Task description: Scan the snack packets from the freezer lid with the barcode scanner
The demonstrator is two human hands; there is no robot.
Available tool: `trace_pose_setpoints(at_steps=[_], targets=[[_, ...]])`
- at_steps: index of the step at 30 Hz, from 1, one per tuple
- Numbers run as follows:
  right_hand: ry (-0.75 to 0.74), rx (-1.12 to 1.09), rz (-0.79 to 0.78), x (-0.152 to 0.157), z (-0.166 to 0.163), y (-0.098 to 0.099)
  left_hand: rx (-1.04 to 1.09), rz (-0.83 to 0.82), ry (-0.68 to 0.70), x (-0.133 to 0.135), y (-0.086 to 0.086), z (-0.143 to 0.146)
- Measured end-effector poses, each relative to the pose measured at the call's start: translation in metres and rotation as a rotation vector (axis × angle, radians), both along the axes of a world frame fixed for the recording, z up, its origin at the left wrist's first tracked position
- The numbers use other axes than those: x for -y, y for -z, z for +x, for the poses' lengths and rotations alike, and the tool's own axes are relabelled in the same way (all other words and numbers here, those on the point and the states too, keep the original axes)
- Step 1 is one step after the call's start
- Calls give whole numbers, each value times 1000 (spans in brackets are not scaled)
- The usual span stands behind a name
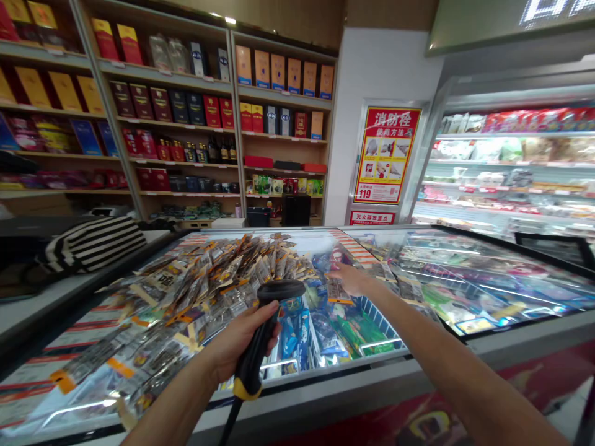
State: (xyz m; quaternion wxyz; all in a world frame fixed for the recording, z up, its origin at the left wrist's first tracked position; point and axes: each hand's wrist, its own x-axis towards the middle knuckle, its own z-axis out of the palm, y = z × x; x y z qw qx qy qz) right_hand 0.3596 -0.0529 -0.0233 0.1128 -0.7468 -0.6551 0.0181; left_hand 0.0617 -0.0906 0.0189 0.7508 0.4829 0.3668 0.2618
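Black barcode scanner (260, 334) gripped upright in the left hand (237, 344) over the freezer's near edge (372, 371), head aimed toward the far side. Small packet (337, 290) pinched in the right hand (351, 279), arm stretched across the open bay (heaped packets (186, 291) on the left lid). Best kept flat, barcode facing the scanner, wrist steady.

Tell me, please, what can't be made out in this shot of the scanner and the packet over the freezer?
Head view only:
- Print on the packet in the right hand: too small, blurred.
- Scanner trigger: hidden by the left hand.
- Scanner's cable: cut off by the bottom edge.
- Goods in the freezer: blurred by glare.
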Motion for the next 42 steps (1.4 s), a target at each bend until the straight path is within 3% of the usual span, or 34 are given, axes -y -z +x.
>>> trace_pose_setpoints(at_steps=[2,7,11,17,21,24,29,37,40,42], targets=[[-69,15,-75,1,-5,1,9,0,-3,-1,1,-2],[93,19,-166,6,-6,-8,16,-9,16,-3,3,-6],[119,-98,-180,14,7,-8,26,2,13,-3,3,-7],[105,-637,18,22,14,19,32,33,20,0,-1,-6],[99,-949,415,16,1,31,43,26,20,1,-4,-5],[55,-1012,622,10,-10,39,62,38,42,3,-7,-3],[32,-1101,700,8,-22,49,71,30,85,5,-8,0],[48,-1151,684,13,-33,47,102,46,173,4,-6,3],[114,-1069,699,8,-26,52,101,63,163,2,-7,5],[195,-925,689,-1,-19,55,72,59,81,1,-8,3]])
